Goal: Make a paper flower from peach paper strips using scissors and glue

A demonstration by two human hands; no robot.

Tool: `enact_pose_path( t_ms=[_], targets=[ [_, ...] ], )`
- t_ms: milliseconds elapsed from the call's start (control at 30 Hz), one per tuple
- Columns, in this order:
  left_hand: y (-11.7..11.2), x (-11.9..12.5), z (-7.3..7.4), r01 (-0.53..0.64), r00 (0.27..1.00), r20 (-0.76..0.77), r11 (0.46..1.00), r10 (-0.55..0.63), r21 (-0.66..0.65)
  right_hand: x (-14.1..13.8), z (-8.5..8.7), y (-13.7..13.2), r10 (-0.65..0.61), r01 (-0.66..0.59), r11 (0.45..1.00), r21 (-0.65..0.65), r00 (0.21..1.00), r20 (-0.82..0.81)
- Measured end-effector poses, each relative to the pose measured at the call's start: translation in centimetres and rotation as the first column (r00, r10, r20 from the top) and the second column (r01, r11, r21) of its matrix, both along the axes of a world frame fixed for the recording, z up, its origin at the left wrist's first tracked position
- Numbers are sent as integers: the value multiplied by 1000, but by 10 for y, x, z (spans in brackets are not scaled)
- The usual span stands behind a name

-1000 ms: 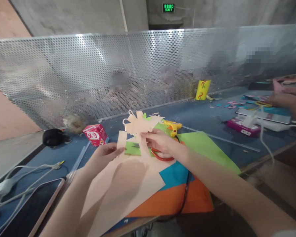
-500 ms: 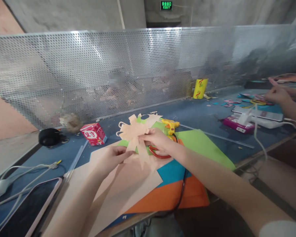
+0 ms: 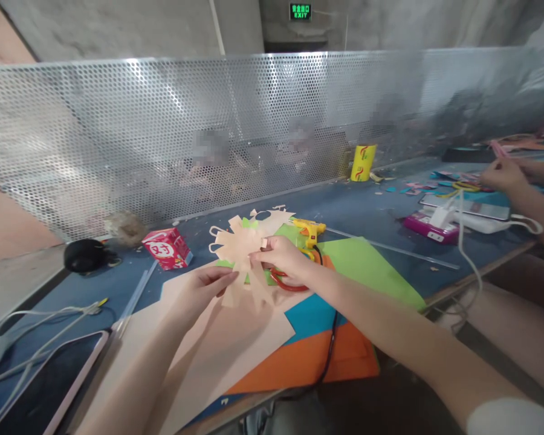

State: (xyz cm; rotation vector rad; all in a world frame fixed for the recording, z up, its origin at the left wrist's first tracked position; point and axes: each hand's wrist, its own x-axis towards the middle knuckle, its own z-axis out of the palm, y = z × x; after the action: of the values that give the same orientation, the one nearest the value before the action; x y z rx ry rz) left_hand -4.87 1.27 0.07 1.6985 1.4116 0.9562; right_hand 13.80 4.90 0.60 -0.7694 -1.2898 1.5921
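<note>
I see one pale peach paper shape (image 3: 238, 244) in the middle of the frame, with strips sticking out all around it like petals. Two of its strips, on the left side, are bent into loops. Two hands hold it up over the counter (image 3: 335, 208). The left hand (image 3: 204, 290) has its grip pinching a strip at the bottom. The right hand (image 3: 283, 260) has its grip pinching the paper near the middle.

Under the right hand I can see one red handle (image 3: 288, 287). Just above that hand is one yellow glue gun (image 3: 310, 229). Below lie one big peach sheet (image 3: 249, 338), a bit of blue paper (image 3: 308, 317), orange paper (image 3: 303, 362) and green paper (image 3: 372, 266).

Left of the middle sits one red box (image 3: 167, 249), with one round black thing (image 3: 82, 256) farther left. One phone (image 3: 72, 371) lies at the lower left. One yellow roll (image 3: 363, 163) stands right of the middle, higher up. At the far right I see another person's hand (image 3: 503, 175) near something pink.
</note>
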Motion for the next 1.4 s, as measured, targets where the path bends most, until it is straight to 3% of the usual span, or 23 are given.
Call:
enact_pose_path(
  t_ms=[333, 567, 733, 900, 1033, 1267, 1400],
  targets=[
    [-3, -1, 2, -52, 997, 55, 995, 57, -87, 3, -2, 2, -18, 18, 999, 39, 1000, 15],
    [1, -5, -2, 19, 989, 150, 996, -5, -90, 1, -4, 3, 15, -15, 999, 34, 1000, 8],
    [8, 0, -5, -107, 962, 244, 992, 121, -70, -2, -4, 3, 67, -71, 992, 105, 997, 43],
    [11, 8, -4, -178, 913, 366, 983, 179, -38, -6, -3, 7, -26, -18, 955, 296, 989, 145],
    [11, 9, -4, -203, 886, 424, 979, 189, -12, -9, 2, 7, -107, 19, 927, 374, 970, 216],
    [11, 10, -6, -230, 853, 486, 973, 192, 20, -14, -1, 10, -166, 64, 919, 388, 958, 235],
    [10, 11, -5, -197, 838, 520, 980, 164, 8, -18, -6, 11, -124, 47, 941, 335, 969, 212]
  ],
)
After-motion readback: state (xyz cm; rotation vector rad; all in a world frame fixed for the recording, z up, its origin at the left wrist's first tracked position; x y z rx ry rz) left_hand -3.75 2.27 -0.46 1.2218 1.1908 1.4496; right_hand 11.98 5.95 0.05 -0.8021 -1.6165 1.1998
